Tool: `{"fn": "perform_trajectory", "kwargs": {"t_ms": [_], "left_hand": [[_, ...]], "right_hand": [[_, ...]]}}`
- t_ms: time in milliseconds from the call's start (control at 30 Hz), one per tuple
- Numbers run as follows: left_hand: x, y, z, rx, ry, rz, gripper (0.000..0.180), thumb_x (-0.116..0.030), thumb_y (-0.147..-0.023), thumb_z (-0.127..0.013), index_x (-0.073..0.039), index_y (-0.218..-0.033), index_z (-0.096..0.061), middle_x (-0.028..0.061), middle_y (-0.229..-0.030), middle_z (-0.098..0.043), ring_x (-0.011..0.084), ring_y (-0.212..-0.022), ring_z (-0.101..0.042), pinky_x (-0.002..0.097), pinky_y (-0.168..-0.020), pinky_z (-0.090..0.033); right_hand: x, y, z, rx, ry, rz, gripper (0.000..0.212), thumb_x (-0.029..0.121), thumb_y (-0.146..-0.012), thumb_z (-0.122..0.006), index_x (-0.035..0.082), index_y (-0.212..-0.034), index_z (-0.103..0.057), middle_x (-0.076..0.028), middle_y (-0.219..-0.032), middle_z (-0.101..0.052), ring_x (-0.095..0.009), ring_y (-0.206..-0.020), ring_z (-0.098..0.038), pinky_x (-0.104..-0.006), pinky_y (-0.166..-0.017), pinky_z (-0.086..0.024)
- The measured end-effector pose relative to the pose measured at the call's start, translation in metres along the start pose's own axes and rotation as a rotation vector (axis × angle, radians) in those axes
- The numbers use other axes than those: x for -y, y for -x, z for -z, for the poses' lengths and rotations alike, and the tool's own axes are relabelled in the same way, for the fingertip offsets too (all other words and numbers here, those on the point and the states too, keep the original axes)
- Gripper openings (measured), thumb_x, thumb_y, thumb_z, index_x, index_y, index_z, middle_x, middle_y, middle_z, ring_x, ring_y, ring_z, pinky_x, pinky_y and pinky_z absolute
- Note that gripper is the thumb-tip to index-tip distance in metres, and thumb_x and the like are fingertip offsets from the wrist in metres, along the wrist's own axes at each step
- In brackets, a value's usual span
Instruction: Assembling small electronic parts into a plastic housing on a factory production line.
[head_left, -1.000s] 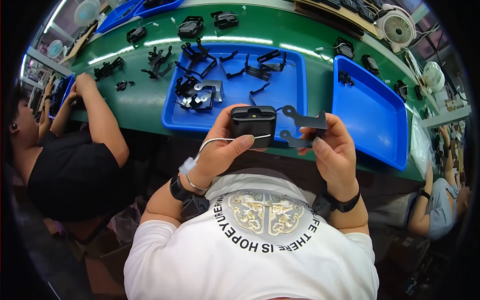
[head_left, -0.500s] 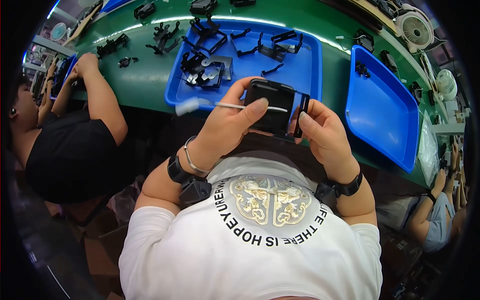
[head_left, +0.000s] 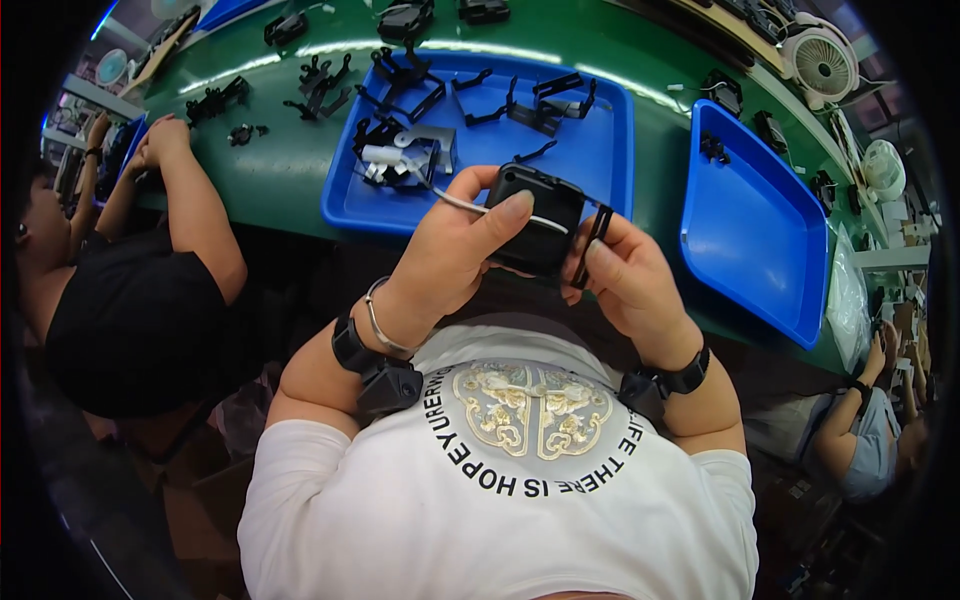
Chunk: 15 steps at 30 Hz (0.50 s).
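My left hand [head_left: 455, 240] is closed round a black box-shaped device [head_left: 535, 212], its thumb lying on the upper face. A white cable [head_left: 447, 197] runs under that thumb and ends in a white connector [head_left: 383, 155] that hangs over the near left of the blue tray. Between thumb and fingers, my right hand [head_left: 625, 265] pinches a thin black bracket [head_left: 593, 245] against the device's right side. The bracket stands on edge, and whether it is fastened there I cannot tell. My fingers beneath the device are mostly hidden.
The blue tray [head_left: 632, 150] ahead holds several black brackets and a silvery metal piece [head_left: 436, 142]. Another blue tray [head_left: 755, 250] at right has small black parts. More black brackets [head_left: 318, 88] lie on the green table [head_left: 270, 165]. A co-worker [head_left: 130, 290] sits at left.
The cable's white connector has swung up and right over the tray. My right hand and the bracket have shifted slightly left and down, the bracket now tilted. The co-worker's hands have moved slightly.
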<state>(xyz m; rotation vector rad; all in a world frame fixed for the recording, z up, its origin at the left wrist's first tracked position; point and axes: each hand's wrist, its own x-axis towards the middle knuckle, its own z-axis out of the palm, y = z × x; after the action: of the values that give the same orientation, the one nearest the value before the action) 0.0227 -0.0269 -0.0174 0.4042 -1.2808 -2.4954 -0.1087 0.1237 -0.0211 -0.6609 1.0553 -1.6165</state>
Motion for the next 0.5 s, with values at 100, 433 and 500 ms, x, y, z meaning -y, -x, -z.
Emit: {"fn": "perform_trajectory", "kwargs": {"t_ms": [100,433,500], "left_hand": [[0.002,-0.001,0.002,0.039,0.061,-0.082,0.044,-0.025,-0.086,-0.061,-0.002,-0.116,-0.038,0.0122,-0.104,-0.056,0.0191,-0.088,-0.062,0.0300,-0.071,-0.054],[0.005,-0.004,-0.025,-0.039,0.352,-0.171,0.040,-0.020,-0.085,-0.063,-0.007,-0.115,-0.041,0.0051,-0.101,-0.058,0.0161,-0.090,-0.059,0.0286,-0.080,-0.049],[0.004,-0.005,-0.024,-0.104,0.279,-0.231,0.040,-0.021,-0.085,-0.063,-0.007,-0.116,-0.042,0.0048,-0.099,-0.057,0.0155,-0.088,-0.059,0.0278,-0.077,-0.049]], "right_hand": [[0.000,-0.003,-0.005,-0.033,-0.032,0.039,0.027,0.022,-0.086,-0.060,0.003,-0.101,-0.050,-0.007,-0.081,-0.058,-0.016,-0.068,-0.059,-0.0272,-0.061,-0.048],[-0.008,-0.019,-0.034,-0.100,0.056,0.187,0.025,0.013,-0.083,-0.064,0.001,-0.098,-0.050,-0.005,-0.086,-0.058,-0.012,-0.076,-0.058,-0.0260,-0.068,-0.049],[-0.009,-0.019,-0.039,-0.077,0.115,0.236,0.024,0.017,-0.083,-0.065,0.001,-0.093,-0.050,-0.004,-0.084,-0.059,-0.007,-0.074,-0.057,-0.0236,-0.066,-0.049]]}}
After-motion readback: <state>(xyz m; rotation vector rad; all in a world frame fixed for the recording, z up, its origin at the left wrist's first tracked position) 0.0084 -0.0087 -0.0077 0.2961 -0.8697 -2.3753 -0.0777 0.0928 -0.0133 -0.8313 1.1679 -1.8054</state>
